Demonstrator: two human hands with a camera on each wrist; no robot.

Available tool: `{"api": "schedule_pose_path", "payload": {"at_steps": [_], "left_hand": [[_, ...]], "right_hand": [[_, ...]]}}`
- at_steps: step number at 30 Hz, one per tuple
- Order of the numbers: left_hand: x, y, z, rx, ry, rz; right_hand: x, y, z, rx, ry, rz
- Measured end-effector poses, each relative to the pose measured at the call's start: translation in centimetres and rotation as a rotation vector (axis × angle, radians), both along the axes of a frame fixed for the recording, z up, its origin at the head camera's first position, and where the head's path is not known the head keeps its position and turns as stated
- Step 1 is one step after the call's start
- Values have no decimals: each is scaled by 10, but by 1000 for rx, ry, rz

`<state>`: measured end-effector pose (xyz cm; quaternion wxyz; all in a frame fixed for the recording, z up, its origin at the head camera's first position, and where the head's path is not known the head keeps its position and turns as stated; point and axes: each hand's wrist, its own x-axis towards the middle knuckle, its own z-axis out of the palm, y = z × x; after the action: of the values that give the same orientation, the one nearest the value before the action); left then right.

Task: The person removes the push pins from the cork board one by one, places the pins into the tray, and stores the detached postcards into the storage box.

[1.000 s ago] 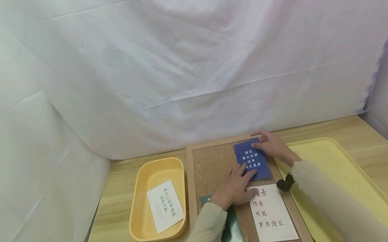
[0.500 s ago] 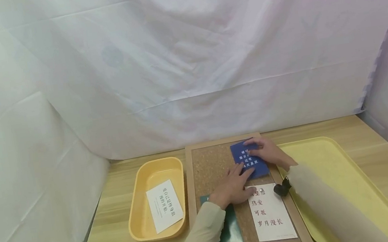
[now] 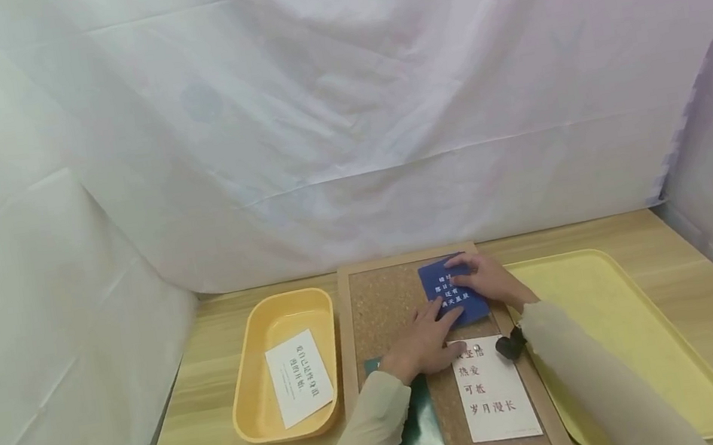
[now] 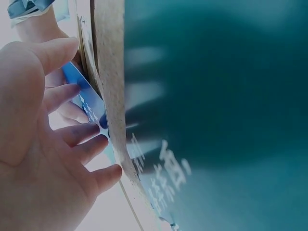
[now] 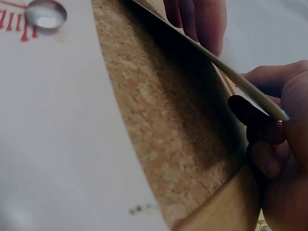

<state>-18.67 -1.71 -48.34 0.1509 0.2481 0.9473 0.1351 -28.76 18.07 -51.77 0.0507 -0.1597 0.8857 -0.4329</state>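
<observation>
A blue card [image 3: 432, 273] with white writing lies at a slant over the upper right of the cork board [image 3: 378, 303]. My right hand [image 3: 491, 281] pinches its right side between thumb and fingers; the right wrist view shows the card [image 5: 240, 84] edge-on, tilted up from the cork. My left hand [image 3: 421, 342] reaches across the board with fingers spread and fairly straight, fingertips on the blue card's lower left. Its thumb lies at the top of a white card [image 3: 500, 392] with red writing, beside a silver thumbtack [image 3: 476, 348]. A dark green card [image 3: 423, 430] is partly hidden under the left forearm.
Left of the board stands an orange-yellow basin [image 3: 242, 379] with a white card [image 3: 300, 386] leaning in it. A flat yellow tray [image 3: 627, 344] lies to the right, under the right forearm. White cloth [image 3: 340, 103] hangs behind and at both sides.
The blue card has shifted slightly left and tilted further. My right hand has moved left with it, its fingers now further over the card. The left hand stays in place.
</observation>
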Motion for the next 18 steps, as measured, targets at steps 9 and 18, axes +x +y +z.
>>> {"api": "schedule_pose_path", "payload": {"at_steps": [9, 18], "left_hand": [[3, -1, 3, 9, 10, 4], [5, -7, 10, 71, 32, 3]], "right_hand": [[0, -4, 1, -16, -28, -3], [2, -2, 4, -58, -94, -1]]}}
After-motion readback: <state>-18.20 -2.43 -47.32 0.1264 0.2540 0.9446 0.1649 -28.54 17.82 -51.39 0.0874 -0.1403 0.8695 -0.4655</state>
